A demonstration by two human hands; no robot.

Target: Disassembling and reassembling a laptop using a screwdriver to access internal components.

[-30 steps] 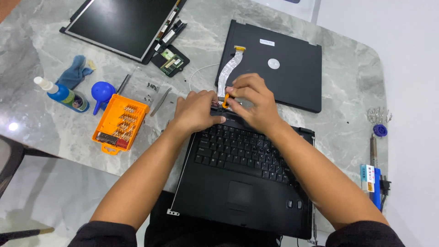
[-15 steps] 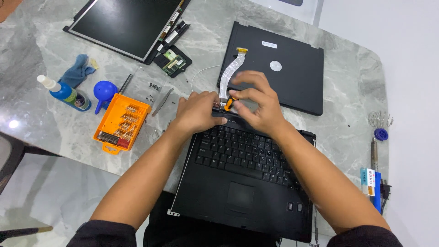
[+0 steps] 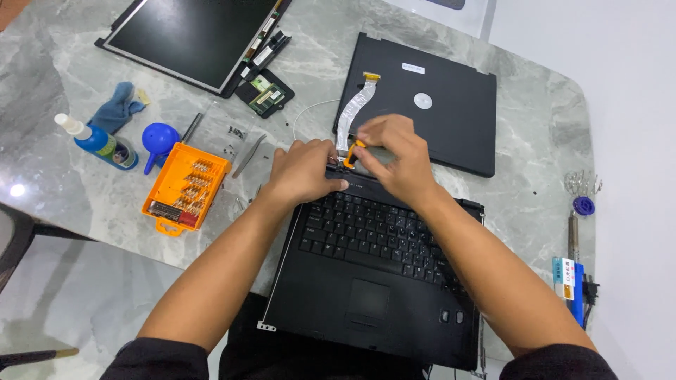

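Observation:
A black laptop base (image 3: 373, 281) with its keyboard lies at the table's near edge. My left hand (image 3: 303, 169) presses flat on its rear left corner. My right hand (image 3: 394, 158) grips a small orange tool (image 3: 353, 153) with its tip at the rear edge of the base, next to my left fingers. A silver ribbon cable (image 3: 352, 109) runs from there up onto the black laptop lid (image 3: 451, 105) lying flat behind.
An orange screwdriver-bit case (image 3: 184, 186), tweezers (image 3: 248, 156), a blue air blower (image 3: 158, 141), a blue bottle (image 3: 98, 141) and a blue cloth (image 3: 118, 109) lie left. A bare screen panel (image 3: 186, 39) and circuit board (image 3: 264, 93) lie at the back. Tools (image 3: 574, 274) line the right edge.
My right hand has shifted slightly with the orange tool at the base's rear edge. My left hand stays pressed in place.

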